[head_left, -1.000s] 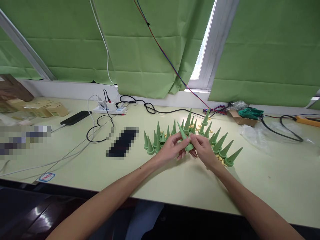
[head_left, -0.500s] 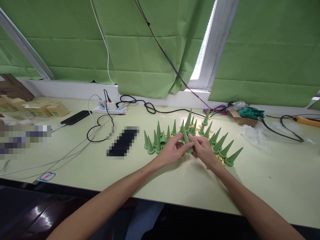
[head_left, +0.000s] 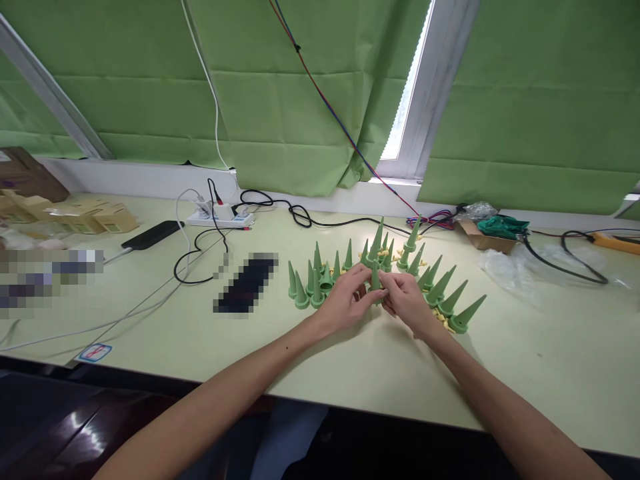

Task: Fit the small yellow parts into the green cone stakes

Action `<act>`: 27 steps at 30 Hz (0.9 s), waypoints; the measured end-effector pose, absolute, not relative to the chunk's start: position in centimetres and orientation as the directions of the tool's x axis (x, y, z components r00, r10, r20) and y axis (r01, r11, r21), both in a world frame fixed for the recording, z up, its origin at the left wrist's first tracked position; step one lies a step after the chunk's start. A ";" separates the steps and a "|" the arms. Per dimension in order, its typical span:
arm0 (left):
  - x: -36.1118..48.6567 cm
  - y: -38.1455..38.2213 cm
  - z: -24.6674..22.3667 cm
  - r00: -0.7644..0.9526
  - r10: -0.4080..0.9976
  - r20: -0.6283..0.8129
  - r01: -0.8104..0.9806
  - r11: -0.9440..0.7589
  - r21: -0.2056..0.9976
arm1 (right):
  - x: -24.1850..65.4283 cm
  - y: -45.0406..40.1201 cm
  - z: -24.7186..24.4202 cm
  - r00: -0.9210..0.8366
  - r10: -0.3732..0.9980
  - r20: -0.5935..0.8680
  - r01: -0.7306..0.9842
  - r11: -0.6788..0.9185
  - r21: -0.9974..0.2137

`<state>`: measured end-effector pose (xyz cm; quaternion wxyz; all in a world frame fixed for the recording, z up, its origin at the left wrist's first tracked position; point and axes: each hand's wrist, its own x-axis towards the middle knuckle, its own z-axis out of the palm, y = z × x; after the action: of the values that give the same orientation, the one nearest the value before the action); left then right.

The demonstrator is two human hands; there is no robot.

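Green cone (head_left: 375,275) stands more upright than one second ago, clamped by the left hand (head_left: 346,295) near the standing cones (head_left: 301,292); right hand (head_left: 407,298) touches it, pinch unclear. Handling seems unfinished.

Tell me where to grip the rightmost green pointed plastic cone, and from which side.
Pinch the rightmost cone low, just above its round base, probably from the right: it's thickest there, tapering to a thin tip, while small yellow pieces and a neighbouring green cone sit to its left.
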<state>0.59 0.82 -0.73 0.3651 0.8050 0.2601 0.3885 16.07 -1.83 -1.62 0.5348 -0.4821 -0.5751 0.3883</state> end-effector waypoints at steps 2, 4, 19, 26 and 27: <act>0.5 0.9 -0.8 0.574 0.678 0.458 0.136 -0.631 0.764 | 16.1 -1.9 -1.6 0.034 0.971 0.236 0.147 0.228 -0.962; 0.4 0.9 -0.8 0.584 0.654 0.482 0.144 -0.668 0.730 | 16.0 -1.9 -1.5 0.029 0.972 0.232 0.147 0.225 -0.963; 0.5 0.7 -0.9 0.563 0.642 0.520 0.237 -0.728 0.643 | 15.8 -1.8 -1.7 0.042 0.970 0.238 0.117 0.232 -0.966; 0.6 0.6 -0.7 0.469 0.716 0.517 0.241 -0.667 0.705 | 15.6 -2.0 -1.4 0.110 0.951 0.288 0.054 0.283 -0.958; 0.6 0.6 -0.7 0.447 0.734 0.511 0.241 -0.649 0.721 | 15.6 -2.0 -1.3 0.127 0.948 0.293 0.050 0.289 -0.956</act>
<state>0.61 0.57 -0.75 0.2872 0.8006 0.3046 0.4286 15.56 -2.02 -1.27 0.5925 -0.4608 -0.5415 0.3787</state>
